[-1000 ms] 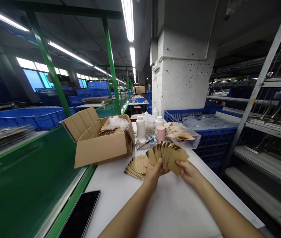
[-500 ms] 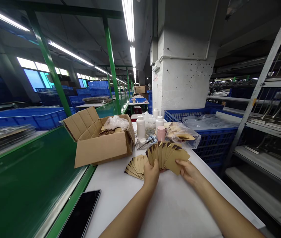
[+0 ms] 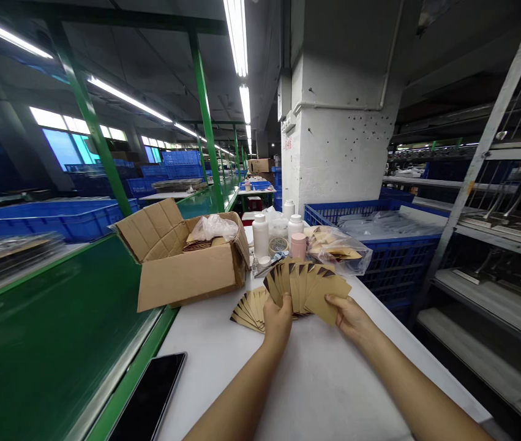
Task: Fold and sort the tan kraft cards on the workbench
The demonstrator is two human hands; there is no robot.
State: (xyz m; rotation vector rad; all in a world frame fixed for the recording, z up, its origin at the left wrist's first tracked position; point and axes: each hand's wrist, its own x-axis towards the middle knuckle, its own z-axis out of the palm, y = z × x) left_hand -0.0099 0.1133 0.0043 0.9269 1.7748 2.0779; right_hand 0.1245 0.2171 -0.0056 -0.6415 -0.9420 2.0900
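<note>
Two fans of tan cards: one held fan, one lying fan

Both hands grasp the held fan. The left hand clasps its near ends, thumb on top; the right hand pinches the outermost card on the right. It sits over the middle of the white surface, nearer than the pink jar; whether it touches the surface cannot be told.

As far as can be judged, the lying fan is already spread and set down just beside the left hand, while the held fan is spread but not yet released. Similar tan pieces show in the open carton and the clear bag, seemingly untouched; their count is unclear.

The held fan is widest from left to right. Its dark edges face away from the person, middle cards pointing forward, outer ones leaning to each side. The lying fan's dark edges face left.
</note>
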